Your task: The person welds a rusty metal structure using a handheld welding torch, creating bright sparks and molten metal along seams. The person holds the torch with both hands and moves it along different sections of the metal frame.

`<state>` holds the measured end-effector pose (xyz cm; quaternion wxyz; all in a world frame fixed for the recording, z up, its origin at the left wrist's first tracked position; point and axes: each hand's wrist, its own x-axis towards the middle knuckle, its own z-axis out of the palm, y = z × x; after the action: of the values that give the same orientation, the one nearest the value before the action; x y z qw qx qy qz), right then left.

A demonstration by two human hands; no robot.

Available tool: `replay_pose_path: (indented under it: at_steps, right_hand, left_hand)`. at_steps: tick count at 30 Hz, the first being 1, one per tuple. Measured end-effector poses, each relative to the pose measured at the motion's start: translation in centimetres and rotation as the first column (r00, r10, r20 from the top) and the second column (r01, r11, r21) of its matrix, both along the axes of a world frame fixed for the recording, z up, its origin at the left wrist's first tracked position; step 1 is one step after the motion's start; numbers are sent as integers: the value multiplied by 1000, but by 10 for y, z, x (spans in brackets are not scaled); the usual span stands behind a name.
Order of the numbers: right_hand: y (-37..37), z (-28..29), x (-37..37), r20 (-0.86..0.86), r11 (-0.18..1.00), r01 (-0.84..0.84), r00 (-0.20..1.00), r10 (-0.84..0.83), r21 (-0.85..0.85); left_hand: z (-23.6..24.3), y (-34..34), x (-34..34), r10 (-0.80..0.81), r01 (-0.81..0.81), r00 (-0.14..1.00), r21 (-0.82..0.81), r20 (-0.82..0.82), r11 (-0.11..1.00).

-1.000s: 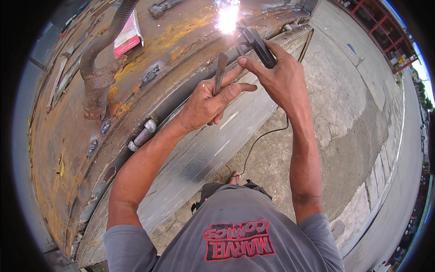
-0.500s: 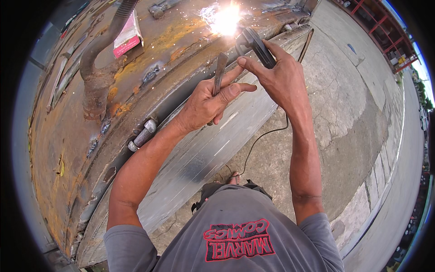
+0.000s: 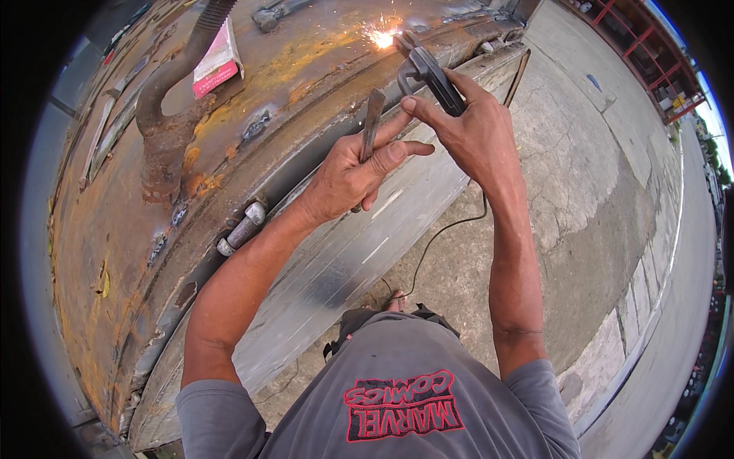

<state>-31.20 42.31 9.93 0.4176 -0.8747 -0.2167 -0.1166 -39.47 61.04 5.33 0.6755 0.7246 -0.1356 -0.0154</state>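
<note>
Rusty steel plate (image 3: 115, 252) lay over a concrete yard. Right hand (image 3: 474, 138) gripped a dark electrode holder (image 3: 428, 73), fingers clamped, its tip sparking (image 3: 382, 37) near the plate's far edge. Left hand (image 3: 352, 172) closed around a flat metal bar (image 3: 371, 126) just beside it.

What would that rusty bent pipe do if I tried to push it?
The rusty bent pipe looks like thick, stiff steel, so probably heavy. Its foot seems joined to the rusty plate, so it likely would not roll or tip. The rough rust should not be slippery.
</note>
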Motion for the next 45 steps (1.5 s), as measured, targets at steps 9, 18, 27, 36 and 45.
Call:
replay_pose_path:
  at_steps: [9,18,27,36,45]
  right_hand:
    - [2,-1,0,-24,1000,-6,1000,7,17]
    - [-3,7,-8,-30,993,66,998,-64,96]
    - [0,2,-4,-141,992,62,989,-46,108]
    - [4,-2,0,-115,996,58,992,-50,63]
    - [7,-14,6,-12,995,34,999,-33,98]
  left_hand:
    - [-1,1,1,-1,1,1000,-3,0,1000]
    - [-2,2,0,-26,25,998,-13,-55,1000]
    - [5,2,-2,-39,37,996,-16,-86,999]
    - [0,0,-1,-52,50,998,-45,-45,998]
    - [5,3,-1,-59,61,997,45,-43,997]
